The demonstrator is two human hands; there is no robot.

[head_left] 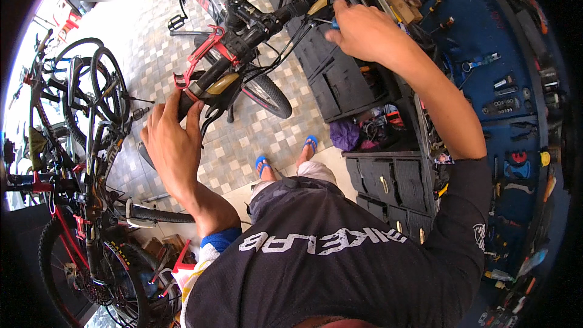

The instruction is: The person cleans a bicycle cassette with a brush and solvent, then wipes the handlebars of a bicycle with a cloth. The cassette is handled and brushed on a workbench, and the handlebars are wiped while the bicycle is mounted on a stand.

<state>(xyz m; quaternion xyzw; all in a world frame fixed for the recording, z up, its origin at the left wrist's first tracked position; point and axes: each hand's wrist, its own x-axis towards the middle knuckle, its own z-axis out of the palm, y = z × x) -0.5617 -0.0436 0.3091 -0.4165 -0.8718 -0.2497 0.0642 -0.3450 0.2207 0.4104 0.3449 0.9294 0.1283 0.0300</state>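
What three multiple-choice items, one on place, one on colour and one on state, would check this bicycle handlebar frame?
1. Where is the left hand?
A. on the near grip of the handlebar
B. on a tyre
C. in a drawer

2. What colour are the sandals?
A. red
B. blue
C. white

3. How is the right hand?
A. flat and free
B. hanging at the side
C. fingers curled at the far end of the handlebar

Answers: 1 A, its fingers wrap the near bar end; 2 B, both straps show blue on the tiled floor; 3 C, the hand closes by the far grip, with something small and blue at its fingertips.
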